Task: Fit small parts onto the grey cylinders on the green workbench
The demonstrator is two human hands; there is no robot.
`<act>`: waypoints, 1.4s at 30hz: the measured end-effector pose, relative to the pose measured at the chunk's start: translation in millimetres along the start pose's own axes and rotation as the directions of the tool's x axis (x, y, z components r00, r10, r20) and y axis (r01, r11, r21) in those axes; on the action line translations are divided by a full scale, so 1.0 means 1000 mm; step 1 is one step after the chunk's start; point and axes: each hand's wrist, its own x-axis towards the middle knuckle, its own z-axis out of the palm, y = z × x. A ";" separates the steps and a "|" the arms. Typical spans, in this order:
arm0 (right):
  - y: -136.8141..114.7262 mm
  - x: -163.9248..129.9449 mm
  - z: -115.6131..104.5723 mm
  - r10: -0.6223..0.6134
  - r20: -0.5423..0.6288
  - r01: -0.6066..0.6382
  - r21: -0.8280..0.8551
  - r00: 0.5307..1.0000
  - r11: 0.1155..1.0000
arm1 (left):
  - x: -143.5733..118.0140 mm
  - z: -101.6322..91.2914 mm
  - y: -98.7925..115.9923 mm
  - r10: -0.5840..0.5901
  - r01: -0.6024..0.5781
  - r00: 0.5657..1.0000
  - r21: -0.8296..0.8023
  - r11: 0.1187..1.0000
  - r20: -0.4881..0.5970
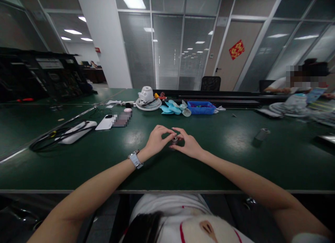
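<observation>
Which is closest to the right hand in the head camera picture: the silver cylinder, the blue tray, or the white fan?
From the right hand:
1. Blue tray, straight behind it.
2. White fan, behind and to the left.
3. Silver cylinder, far to the right.

Surface: dark green table (162,166).
Upper middle: white fan housing (148,99), blue blades (172,108), blue tray (201,107).
Left: phone (106,122), cables (49,138).
Right: grey cylinder (262,134).

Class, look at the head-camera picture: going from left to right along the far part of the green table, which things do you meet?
Red-handled tool → white phone → white fan housing → light-blue fan blades → blue tray → small grey cylinder.
</observation>
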 end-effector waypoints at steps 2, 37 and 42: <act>0.000 0.000 -0.001 0.007 -0.003 -0.007 -0.004 1.000 1.000 | 0.002 -0.005 -0.006 -0.049 0.049 0.999 0.019 0.999 -0.024; 0.135 -0.047 -0.199 0.623 -0.638 -0.884 -0.413 0.453 0.219 | -0.005 -0.013 -0.032 -0.210 0.209 0.978 0.138 0.968 -0.011; 0.087 -0.021 -0.148 0.217 -0.660 -0.679 -0.603 0.719 0.418 | -0.006 -0.016 -0.027 -0.217 0.220 0.975 0.105 0.970 -0.040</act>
